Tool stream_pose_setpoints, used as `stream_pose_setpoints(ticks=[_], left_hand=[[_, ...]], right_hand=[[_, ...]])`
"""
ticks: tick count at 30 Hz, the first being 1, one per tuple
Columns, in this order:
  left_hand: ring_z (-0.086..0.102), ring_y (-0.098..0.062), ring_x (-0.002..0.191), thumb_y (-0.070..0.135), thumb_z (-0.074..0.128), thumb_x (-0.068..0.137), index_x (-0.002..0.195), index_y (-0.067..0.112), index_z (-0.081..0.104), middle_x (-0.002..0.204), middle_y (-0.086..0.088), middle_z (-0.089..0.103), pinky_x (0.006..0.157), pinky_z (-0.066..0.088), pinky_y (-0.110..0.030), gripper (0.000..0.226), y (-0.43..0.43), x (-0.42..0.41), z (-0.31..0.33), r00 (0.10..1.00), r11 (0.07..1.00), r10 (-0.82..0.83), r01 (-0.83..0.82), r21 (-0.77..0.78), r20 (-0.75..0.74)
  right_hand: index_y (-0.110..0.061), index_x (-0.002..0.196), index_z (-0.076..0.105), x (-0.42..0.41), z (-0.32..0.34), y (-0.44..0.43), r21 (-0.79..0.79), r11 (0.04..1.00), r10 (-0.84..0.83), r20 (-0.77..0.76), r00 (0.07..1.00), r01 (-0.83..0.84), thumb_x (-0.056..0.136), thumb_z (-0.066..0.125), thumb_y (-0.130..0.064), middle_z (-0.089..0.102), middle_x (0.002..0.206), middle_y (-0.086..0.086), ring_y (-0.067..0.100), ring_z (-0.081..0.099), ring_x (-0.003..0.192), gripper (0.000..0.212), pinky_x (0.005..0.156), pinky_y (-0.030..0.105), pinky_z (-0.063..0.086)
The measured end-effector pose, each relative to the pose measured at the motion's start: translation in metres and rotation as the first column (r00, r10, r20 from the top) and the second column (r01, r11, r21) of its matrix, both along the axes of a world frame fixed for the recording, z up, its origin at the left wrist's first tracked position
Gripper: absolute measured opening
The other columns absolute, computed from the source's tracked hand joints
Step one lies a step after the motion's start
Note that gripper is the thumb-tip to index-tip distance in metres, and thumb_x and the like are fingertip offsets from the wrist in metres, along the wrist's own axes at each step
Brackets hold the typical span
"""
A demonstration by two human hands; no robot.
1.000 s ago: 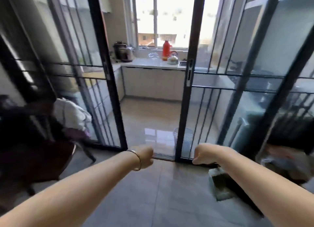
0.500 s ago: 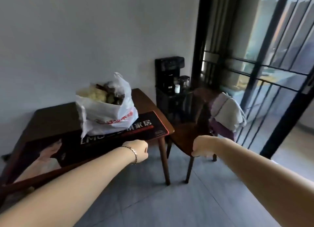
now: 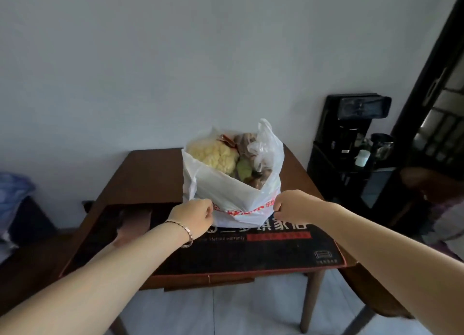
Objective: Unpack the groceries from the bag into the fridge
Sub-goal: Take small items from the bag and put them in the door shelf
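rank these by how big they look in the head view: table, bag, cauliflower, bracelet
1. table, largest by far
2. bag
3. cauliflower, only its top shows above the bag's rim
4. bracelet, smallest, even though it is nearer the camera and so looks bigger than it otherwise would

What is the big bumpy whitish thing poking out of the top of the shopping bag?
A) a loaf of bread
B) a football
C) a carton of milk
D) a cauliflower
D: pale, knobbly florets of a cauliflower show at the open top of the white plastic bag, which stands on the brown table.
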State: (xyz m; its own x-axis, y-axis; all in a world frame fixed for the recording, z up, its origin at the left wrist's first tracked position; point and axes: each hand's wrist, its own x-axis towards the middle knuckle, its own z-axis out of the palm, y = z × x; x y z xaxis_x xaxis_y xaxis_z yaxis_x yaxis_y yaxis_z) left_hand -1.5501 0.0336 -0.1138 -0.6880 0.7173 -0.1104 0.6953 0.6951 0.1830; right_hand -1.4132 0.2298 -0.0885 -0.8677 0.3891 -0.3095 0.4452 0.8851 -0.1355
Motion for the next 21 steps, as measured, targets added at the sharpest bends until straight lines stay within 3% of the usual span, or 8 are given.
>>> stream_pose_setpoints(ticks=[5,6,8,10,13,15,18,21], left_hand=[[0.060,-0.017,0.093,0.023,0.040,0.094,0.108,0.023,0.057,0.104,0.005,0.063,0.078,0.047,-0.029,0.023,0.058,-0.058,0.009,0.998,0.994,0.055,-0.057,0.090,0.020],[0.059,-0.016,0.091,0.023,0.041,0.094,0.107,0.022,0.057,0.101,0.006,0.063,0.075,0.046,-0.028,0.022,0.068,-0.069,0.013,0.998,0.990,0.061,-0.064,0.123,0.025],[0.055,-0.013,0.081,0.023,0.043,0.094,0.107,0.022,0.058,0.089,0.010,0.056,0.069,0.043,-0.025,0.020,0.084,-0.088,0.019,0.999,0.982,0.054,-0.054,0.179,0.007],[0.052,-0.010,0.078,0.024,0.044,0.094,0.106,0.023,0.059,0.083,0.013,0.050,0.066,0.043,-0.024,0.019,0.097,-0.108,0.025,0.998,0.970,0.057,-0.055,0.237,-0.001],[0.052,-0.007,0.077,0.025,0.045,0.094,0.107,0.024,0.059,0.081,0.018,0.048,0.064,0.044,-0.023,0.019,0.109,-0.135,0.026,0.999,0.957,0.052,-0.049,0.285,-0.003],[0.055,-0.006,0.080,0.025,0.046,0.094,0.110,0.023,0.058,0.089,0.016,0.055,0.063,0.043,-0.022,0.021,0.115,-0.152,0.025,0.999,0.948,0.027,-0.014,0.318,-0.036],[0.054,-0.010,0.105,0.027,0.048,0.092,0.121,0.021,0.053,0.116,0.008,0.058,0.074,0.041,-0.020,0.030,0.130,-0.186,0.024,0.985,0.945,-0.066,0.114,0.307,-0.161],[0.050,-0.019,0.113,0.033,0.051,0.090,0.121,0.017,0.054,0.120,0.000,0.057,0.089,0.042,-0.029,0.035,0.158,-0.220,0.028,0.976,0.932,-0.141,0.188,0.311,-0.168]], right_hand=[[-0.019,0.115,0.057,-0.072,0.007,0.053,0.012,0.997,-0.064,-0.413,0.909,0.076,0.092,0.050,-0.033,0.059,0.109,0.000,0.019,0.060,0.093,0.028,0.078,0.031,0.053],[-0.016,0.107,0.058,-0.086,0.005,0.061,-0.037,0.992,-0.122,-0.416,0.901,0.117,0.092,0.051,-0.035,0.061,0.099,0.001,0.019,0.060,0.085,0.026,0.072,0.030,0.052],[-0.013,0.080,0.051,-0.110,-0.006,0.070,-0.107,0.979,-0.197,-0.255,0.947,0.175,0.089,0.052,-0.047,0.054,0.072,0.000,0.016,0.054,0.066,0.035,0.057,0.027,0.044],[-0.015,0.072,0.039,-0.128,-0.023,0.075,-0.141,0.972,-0.205,-0.134,0.970,0.186,0.085,0.055,-0.055,0.043,0.062,-0.004,0.011,0.044,0.053,0.045,0.047,0.022,0.034],[-0.018,0.083,0.039,-0.142,-0.039,0.077,-0.199,0.956,-0.257,-0.207,0.944,0.216,0.081,0.062,-0.053,0.040,0.059,-0.010,0.002,0.037,0.048,0.041,0.041,0.018,0.026],[-0.020,0.072,0.040,-0.147,-0.043,0.075,-0.249,0.940,-0.292,-0.232,0.928,0.234,0.079,0.065,-0.050,0.038,0.049,-0.009,0.004,0.035,0.039,0.040,0.036,0.016,0.023],[-0.022,0.061,0.037,-0.155,-0.040,0.066,-0.269,0.930,-0.323,-0.266,0.908,0.252,0.078,0.066,-0.044,0.039,0.045,-0.005,0.009,0.037,0.038,0.041,0.035,0.017,0.023],[-0.020,0.064,0.045,-0.161,-0.027,0.053,-0.298,0.909,-0.393,-0.382,0.836,0.291,0.075,0.066,-0.041,0.046,0.053,-0.002,0.011,0.038,0.046,0.032,0.043,0.020,0.028]])
